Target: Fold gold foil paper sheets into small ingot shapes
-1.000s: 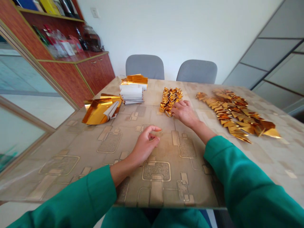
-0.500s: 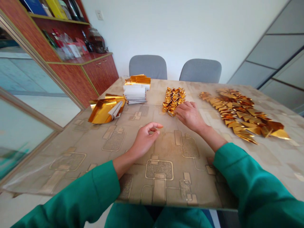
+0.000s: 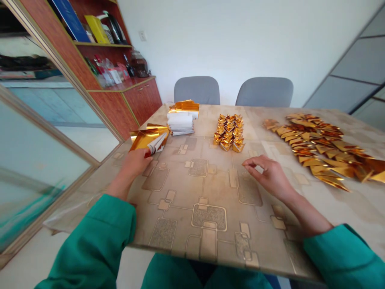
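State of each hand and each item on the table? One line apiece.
left hand: on near edge of foil sheets, grip unclear
right hand: empty, fingers curled
gold foil sheets: loose, a white-backed sheet curling up
paper stack: piled, gold sheets behind
folded gold ingots: packed in rows
folded gold triangles: overlapping in long pile

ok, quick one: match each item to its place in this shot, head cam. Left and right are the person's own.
Items
1 left hand
2 right hand
3 stack of white-backed foil sheets
4 cluster of folded gold foil ingots

Places
A between the stack and the long spread of folded gold foil pieces
B at the near edge of the loose gold foil sheet
C low over the tabletop, fingers curled, nothing visible in them
D far side of the table, just behind the loose sheet

Pairs: 1-B, 2-C, 3-D, 4-A
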Demonstrator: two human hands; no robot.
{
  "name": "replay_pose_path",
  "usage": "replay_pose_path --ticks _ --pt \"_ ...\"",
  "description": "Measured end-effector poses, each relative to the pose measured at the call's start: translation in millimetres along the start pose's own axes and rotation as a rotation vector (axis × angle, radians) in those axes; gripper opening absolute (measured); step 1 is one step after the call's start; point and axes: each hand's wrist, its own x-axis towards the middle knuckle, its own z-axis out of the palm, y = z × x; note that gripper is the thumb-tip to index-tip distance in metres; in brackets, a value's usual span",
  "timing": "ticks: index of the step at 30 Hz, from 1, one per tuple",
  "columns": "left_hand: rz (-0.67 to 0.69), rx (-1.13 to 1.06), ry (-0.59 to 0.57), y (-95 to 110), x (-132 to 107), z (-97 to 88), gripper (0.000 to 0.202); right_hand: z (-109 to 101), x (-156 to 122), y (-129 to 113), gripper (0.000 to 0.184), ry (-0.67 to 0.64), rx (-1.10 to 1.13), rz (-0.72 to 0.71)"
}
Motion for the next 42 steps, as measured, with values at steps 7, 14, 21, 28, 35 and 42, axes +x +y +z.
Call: replay_pose_path --ticks 7,14,21,28,35,42 --pt "-0.069 0.235 0.068 9 -9 -4.8 0.026 3 -3 0 0.015 -0.026 0.03 0.012" --pt "-0.122 0.182 0.101 14 -15 -18.0 0.04 5 -5 2 0.016 -0.054 0.037 0.039" --pt "-0.118 0.034 0.181 10 -13 -19.0 0.035 7 -4 2 0.016 -0.076 0.057 0.055" --pt "-0.16 -0.197 0.552 22 -25 -27.2 0.028 7 -4 2 0.016 -0.044 0.072 0.031" --pt "-0.083 -1.715 0.297 112 -61 -5.9 0.02 18 -10 -28 0.048 -0.052 0.17 -0.1" --pt "-0.422 -2.07 -0.565 184 -110 29.7 0.022 29 -18 -52 0.09 0.038 0.018 -0.218"
